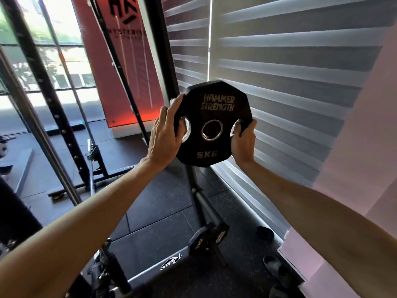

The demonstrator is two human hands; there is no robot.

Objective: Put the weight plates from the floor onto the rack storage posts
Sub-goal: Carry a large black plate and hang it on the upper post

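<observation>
A black 5 kg weight plate [214,117] marked "Hammer Strength" is held upright at chest height in front of the blinds. My left hand [165,136] grips its left edge through the left grip hole. My right hand [243,140] grips the right edge through the right grip hole. The plate's centre hole faces me, and the dark upright of the plate rack [194,183] runs down behind and below it. Lower on that rack, a 10 kg plate [198,241] and another plate [220,233] hang on a post.
Slatted blinds [290,72] cover the wall on the right. A black power rack upright [49,100] and a barbell [91,168] stand at left. A grey base marked "Relax" [169,263] lies on the rubber floor. Dark slippers [272,263] lie near the wall.
</observation>
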